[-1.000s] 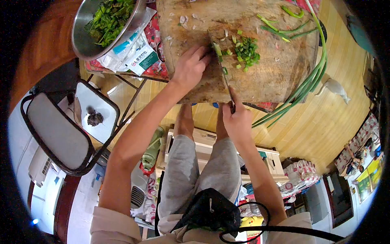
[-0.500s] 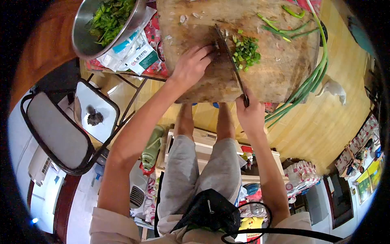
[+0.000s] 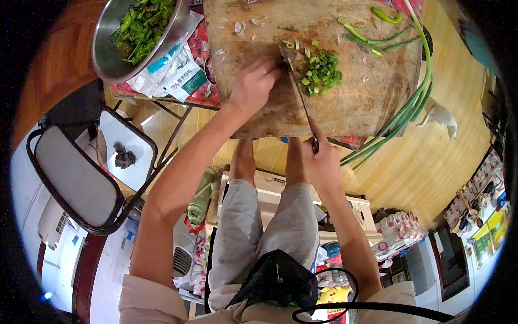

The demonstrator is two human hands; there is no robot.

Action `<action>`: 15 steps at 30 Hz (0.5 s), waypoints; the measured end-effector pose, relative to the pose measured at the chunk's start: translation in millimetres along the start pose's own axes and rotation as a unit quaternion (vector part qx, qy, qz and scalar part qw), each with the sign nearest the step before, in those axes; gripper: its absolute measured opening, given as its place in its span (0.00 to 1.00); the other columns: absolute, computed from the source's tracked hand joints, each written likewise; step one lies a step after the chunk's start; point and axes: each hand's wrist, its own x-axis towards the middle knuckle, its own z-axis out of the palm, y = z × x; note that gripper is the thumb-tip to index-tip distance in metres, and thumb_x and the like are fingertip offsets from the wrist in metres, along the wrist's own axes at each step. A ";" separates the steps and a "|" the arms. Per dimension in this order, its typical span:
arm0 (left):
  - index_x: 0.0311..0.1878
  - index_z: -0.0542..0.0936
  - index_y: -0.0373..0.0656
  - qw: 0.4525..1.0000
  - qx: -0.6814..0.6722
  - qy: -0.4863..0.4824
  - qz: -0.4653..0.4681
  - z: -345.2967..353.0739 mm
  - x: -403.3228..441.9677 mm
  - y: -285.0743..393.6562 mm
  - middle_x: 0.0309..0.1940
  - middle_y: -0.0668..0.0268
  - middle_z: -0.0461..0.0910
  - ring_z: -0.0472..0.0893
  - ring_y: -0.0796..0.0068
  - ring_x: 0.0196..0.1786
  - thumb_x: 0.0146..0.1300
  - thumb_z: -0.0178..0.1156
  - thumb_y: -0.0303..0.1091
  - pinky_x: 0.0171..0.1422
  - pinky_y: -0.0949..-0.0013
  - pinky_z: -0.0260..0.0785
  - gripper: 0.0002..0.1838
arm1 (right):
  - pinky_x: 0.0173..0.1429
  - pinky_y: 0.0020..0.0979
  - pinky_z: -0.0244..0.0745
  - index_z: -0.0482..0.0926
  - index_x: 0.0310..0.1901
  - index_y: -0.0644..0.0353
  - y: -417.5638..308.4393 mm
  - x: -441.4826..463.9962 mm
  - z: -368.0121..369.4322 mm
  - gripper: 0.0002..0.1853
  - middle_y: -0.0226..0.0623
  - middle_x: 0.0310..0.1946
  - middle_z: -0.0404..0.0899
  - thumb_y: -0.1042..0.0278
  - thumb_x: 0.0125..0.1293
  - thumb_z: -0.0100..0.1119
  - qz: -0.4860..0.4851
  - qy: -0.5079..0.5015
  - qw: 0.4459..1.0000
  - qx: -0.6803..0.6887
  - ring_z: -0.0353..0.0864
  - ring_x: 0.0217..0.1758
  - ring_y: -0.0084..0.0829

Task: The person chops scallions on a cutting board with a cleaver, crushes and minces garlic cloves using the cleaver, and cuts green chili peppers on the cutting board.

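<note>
My right hand [image 3: 322, 156] is closed round the handle of a knife [image 3: 300, 94], whose blade lies slantwise over the wooden chopping board [image 3: 253, 116]. Left of the blade tip, my left hand [image 3: 254, 83] has its fingers bent together; whatever they hold is hidden in the dark beside the blade. Just right of the knife is a heap of chopped green onion [image 3: 324, 73]. Long green onion stalks [image 3: 418, 97] hang over the board's right edge, with shorter green pieces [image 3: 372, 40] near its top right.
A metal bowl [image 3: 100, 54] of green peppers [image 3: 141, 32] stands left of the board, beside white packets [image 3: 186, 78]. Further left is a folding chair [image 3: 78, 175]. A white cat [image 3: 441, 117] is on the floor at right. Below the board is a light wooden cabinet [image 3: 270, 186].
The knife and my right hand swung right, then came back left towards my left fingers. The chopped heap has spread slightly to the left. The cat's head has shifted a little.
</note>
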 end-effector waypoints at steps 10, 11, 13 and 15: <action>0.34 0.82 0.39 0.991 0.006 -0.134 0.012 -7.4 0.2 -6.1 0.43 0.59 0.79 0.80 0.59 0.49 0.42 0.59 0.21 0.49 0.64 0.78 0.12 | 0.33 0.49 0.78 0.74 0.63 0.49 -26.1 46.7 3.6 0.26 0.53 0.21 0.79 0.61 0.62 0.57 -0.069 0.081 0.994 0.013 0.81 0.25 0.53; 0.34 0.82 0.39 0.991 0.006 -0.134 0.012 -6.5 0.9 -7.3 0.43 0.59 0.79 0.80 0.59 0.49 0.42 0.59 0.21 0.49 0.64 0.78 0.12 | 0.33 0.49 0.78 0.74 0.63 0.49 -19.5 44.4 2.5 0.26 0.53 0.21 0.79 0.61 0.61 0.57 -0.070 0.102 0.992 0.010 0.81 0.25 0.53; 0.36 0.82 0.39 0.995 0.010 -0.065 0.075 -3.4 0.8 -10.4 0.42 0.60 0.78 0.80 0.59 0.49 0.41 0.59 0.21 0.49 0.65 0.78 0.15 | 0.33 0.48 0.78 0.74 0.63 0.49 -6.8 36.6 -6.5 0.26 0.52 0.21 0.79 0.62 0.62 0.57 -0.055 0.090 0.994 0.007 0.82 0.25 0.52; 0.38 0.83 0.40 0.998 0.002 -0.052 0.043 -3.2 -4.0 -6.1 0.43 0.61 0.78 0.80 0.59 0.49 0.42 0.59 0.20 0.49 0.64 0.78 0.16 | 0.33 0.47 0.78 0.74 0.63 0.50 -1.0 26.7 -10.0 0.26 0.52 0.21 0.79 0.62 0.62 0.57 -0.037 0.077 0.996 0.000 0.82 0.25 0.51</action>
